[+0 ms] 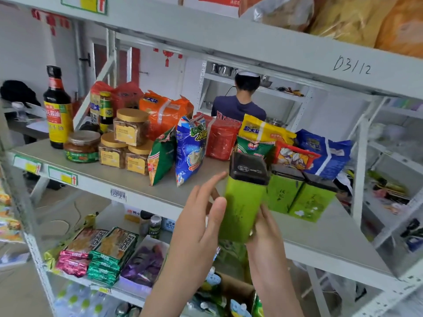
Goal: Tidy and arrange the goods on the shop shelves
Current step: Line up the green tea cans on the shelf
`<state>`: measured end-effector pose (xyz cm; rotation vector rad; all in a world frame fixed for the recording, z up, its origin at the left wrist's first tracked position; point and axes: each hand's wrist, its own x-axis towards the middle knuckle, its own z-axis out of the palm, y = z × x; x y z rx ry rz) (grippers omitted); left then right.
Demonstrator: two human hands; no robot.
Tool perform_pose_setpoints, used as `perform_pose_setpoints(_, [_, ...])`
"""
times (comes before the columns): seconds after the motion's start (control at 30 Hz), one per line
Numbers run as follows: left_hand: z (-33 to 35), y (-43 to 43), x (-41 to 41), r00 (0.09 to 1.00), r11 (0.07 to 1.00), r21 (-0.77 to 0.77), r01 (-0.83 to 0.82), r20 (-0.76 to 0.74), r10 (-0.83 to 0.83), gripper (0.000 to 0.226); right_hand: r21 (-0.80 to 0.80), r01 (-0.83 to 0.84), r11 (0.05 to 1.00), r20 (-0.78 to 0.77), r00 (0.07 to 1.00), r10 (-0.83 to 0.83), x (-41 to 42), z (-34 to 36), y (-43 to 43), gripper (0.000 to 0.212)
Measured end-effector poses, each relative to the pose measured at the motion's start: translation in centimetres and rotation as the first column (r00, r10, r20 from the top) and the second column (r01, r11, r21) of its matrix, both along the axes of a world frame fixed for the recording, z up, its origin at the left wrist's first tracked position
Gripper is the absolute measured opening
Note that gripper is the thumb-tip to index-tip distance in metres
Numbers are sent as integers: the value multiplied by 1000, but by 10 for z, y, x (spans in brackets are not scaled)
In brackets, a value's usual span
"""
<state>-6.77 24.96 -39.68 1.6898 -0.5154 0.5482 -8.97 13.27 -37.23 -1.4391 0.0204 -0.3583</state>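
Gripping tall green rectangular tin with black lid (242, 202) near its base with right hand (265, 227), fingers wrapped behind. Steadying tin's left side with left hand (199, 220), thumb touching, fingers straight and spread. Held slightly tilted over front edge of grey middle shelf (103, 172), just left of two matching green tins (299, 197) standing there. Noting blue foil snack bag (190, 152) upright behind, apart from tin.

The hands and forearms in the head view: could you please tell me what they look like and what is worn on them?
The left hand and the right hand are bare: no gloves, and no watch or bracelet shows at either wrist. Both forearms are uncovered down to the picture's bottom edge, so no sleeve is in view.
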Motion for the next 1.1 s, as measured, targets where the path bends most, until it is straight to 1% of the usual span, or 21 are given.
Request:
perform_pose_setpoints(0.07, [-3,1,6,997,1000,-14,9,-78,-10,46,-63,-11,998,41,999,14,-1,-3,-2,58])
perform_pose_setpoints(0.1, [-4,1,10,992,999,-40,22,-121,-27,54,-111,-6,994,64,998,13,-1,-6,-4,40])
perform_pose_setpoints(0.13, [-4,0,13,986,997,-73,31,-159,-42,64,-163,11,987,80,997,2,1,-9,-7,28])
perform_pose_setpoints(0.17, [-6,0,18,980,994,-102,28,-191,-47,71,-201,48,978,95,995,-29,4,-14,-11,28])
perform_pose_setpoints(0.23, [-6,0,33,974,990,-142,-6,-223,-26,78,-267,79,961,96,994,-55,9,-24,-19,29])
perform_pose_setpoints(0.3, [-4,5,62,966,989,-147,-10,-257,-29,85,-276,80,958,65,996,-65,10,-30,-24,27])
perform_pose_setpoints(0.33, [-3,7,80,962,992,-124,11,-269,-44,86,-271,93,958,46,995,-84,11,-35,-29,27])
perform_pose_setpoints(0.4, [-1,8,118,960,998,-29,53,-273,-59,82,-268,138,954,24,990,-137,12,-41,-40,26])
perform_pose_setpoints(0.5, [-3,-2,163,975,994,108,25,-221,0,78,-257,187,948,-7,981,-195,13,-46,-60,24])
perform_pose_setpoints(0.6, [-10,-13,187,986,972,226,-68,-134,100,82,-230,211,950,-27,974,-223,15,-49,-82,12])
perform_pose_setpoints(0.7, [-25,-20,203,988,968,219,-126,-56,141,86,-158,237,958,-39,968,-246,23,-57,-102,22])
perform_pose_setpoints(0.77, [-34,-19,208,978,957,220,-191,-43,205,88,-115,247,962,-49,966,-254,29,-67,-114,21])
perform_pose_setpoints(0.87, [-45,-17,209,956,929,250,-273,-37,290,81,-58,222,973,-75,971,-226,40,-80,-121,20])
perform_pose_setpoints(0.93, [-45,-19,206,941,903,280,-327,12,337,74,-30,201,979,-93,975,-203,48,-85,-121,22])
perform_pose_setpoints(1.0, [-43,-22,204,915,858,321,-400,84,395,71,-33,189,981,-108,975,-192,58,-87,-116,23])
perform_pose_setpoints(1.03, [-41,-23,203,903,840,337,-424,95,418,71,-55,191,980,-110,974,-196,61,-88,-113,24])
perform_pose_setpoints(1.1, [-40,-24,201,895,824,361,-438,87,437,70,-151,224,963,-67,969,-237,66,-87,-105,33])
